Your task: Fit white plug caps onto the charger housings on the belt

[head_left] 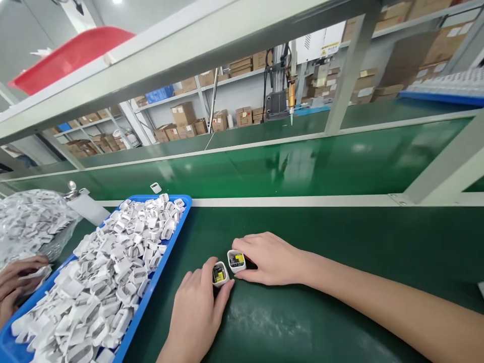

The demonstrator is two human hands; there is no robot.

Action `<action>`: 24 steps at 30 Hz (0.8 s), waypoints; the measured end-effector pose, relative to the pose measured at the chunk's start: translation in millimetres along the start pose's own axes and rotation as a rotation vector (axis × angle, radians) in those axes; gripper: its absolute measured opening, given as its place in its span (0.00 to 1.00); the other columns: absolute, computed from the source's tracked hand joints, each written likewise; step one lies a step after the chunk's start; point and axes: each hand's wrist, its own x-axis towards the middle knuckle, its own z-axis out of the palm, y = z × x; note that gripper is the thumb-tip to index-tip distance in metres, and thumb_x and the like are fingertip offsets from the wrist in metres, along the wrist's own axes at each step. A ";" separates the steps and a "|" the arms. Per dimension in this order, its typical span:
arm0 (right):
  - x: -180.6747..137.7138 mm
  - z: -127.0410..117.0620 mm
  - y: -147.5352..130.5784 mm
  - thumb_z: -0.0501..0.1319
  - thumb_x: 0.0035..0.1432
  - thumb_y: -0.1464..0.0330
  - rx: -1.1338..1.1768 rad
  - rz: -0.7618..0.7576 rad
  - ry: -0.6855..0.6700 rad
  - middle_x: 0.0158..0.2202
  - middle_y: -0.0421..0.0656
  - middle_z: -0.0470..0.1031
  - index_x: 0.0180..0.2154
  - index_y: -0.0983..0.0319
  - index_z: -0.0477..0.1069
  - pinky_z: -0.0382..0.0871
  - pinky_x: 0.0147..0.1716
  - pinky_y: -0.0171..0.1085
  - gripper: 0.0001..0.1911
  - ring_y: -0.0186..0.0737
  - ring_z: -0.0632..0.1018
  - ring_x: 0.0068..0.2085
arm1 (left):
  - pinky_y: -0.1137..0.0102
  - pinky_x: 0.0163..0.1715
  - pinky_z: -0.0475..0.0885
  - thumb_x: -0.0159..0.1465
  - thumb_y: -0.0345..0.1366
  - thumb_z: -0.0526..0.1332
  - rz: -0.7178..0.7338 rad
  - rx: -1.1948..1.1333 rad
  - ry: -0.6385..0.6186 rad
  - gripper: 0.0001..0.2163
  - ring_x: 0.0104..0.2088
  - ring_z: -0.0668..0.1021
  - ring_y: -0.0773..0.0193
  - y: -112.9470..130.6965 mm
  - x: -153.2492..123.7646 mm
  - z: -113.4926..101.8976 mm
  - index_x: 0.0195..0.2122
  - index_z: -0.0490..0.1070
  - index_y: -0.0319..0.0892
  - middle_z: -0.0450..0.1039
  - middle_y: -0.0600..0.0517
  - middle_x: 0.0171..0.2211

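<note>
Two small white charger housings with open tops stand close together on the green work table [340, 242]. Dark and yellow electronic parts show inside both. My left hand [196, 307] pinches the nearer charger housing [220, 274] between thumb and forefinger. Around the farther charger housing [236, 260], just up and to the right, my right hand [270, 259] has its thumb and fingers closed. Left of my hands is a blue tray [151, 297] heaped with white plastic shells [102, 282].
A co-worker's hands [18, 282] are at the tray's left side, near a clear bag [34, 222] of white parts. A white bottle [88, 206] stands behind. One loose shell [155, 187] lies on the green conveyor belt [242, 176]. Metal frame bars [446, 161] rise beyond the table.
</note>
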 end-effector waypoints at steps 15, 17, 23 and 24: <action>-1.0 -5.3 2.6 0.64 0.63 0.53 0.149 0.069 0.030 0.30 0.36 0.71 0.50 0.60 0.65 0.59 0.28 0.36 0.22 0.39 0.73 0.28 | 0.58 0.47 0.73 0.74 0.47 0.48 -0.078 0.132 -0.017 0.22 0.43 0.78 0.51 -49.6 3.5 -80.0 0.65 0.61 0.45 0.76 0.45 0.45; -0.8 -4.9 1.2 0.64 0.64 0.56 0.157 0.061 0.096 0.35 0.40 0.72 0.51 0.61 0.65 0.63 0.31 0.38 0.21 0.41 0.74 0.33 | 0.53 0.52 0.70 0.75 0.44 0.46 -0.092 0.293 -0.039 0.21 0.51 0.76 0.46 -75.0 12.1 -96.5 0.64 0.63 0.43 0.75 0.42 0.51; -0.1 2.9 -20.7 0.68 0.63 0.57 0.103 -0.187 0.129 0.50 0.47 0.70 0.55 0.53 0.71 0.68 0.48 0.48 0.20 0.52 0.71 0.51 | 0.59 0.53 0.70 0.72 0.27 0.48 -0.071 0.394 -0.245 0.17 0.50 0.78 0.51 -90.2 24.9 -84.4 0.52 0.75 0.43 0.78 0.45 0.47; 0.3 5.1 -22.9 0.65 0.66 0.61 0.084 -0.214 0.126 0.49 0.47 0.70 0.54 0.52 0.72 0.67 0.48 0.48 0.16 0.51 0.72 0.50 | 0.60 0.52 0.71 0.71 0.26 0.47 -0.074 0.400 -0.242 0.18 0.48 0.79 0.53 -87.9 25.2 -79.9 0.52 0.75 0.43 0.78 0.45 0.45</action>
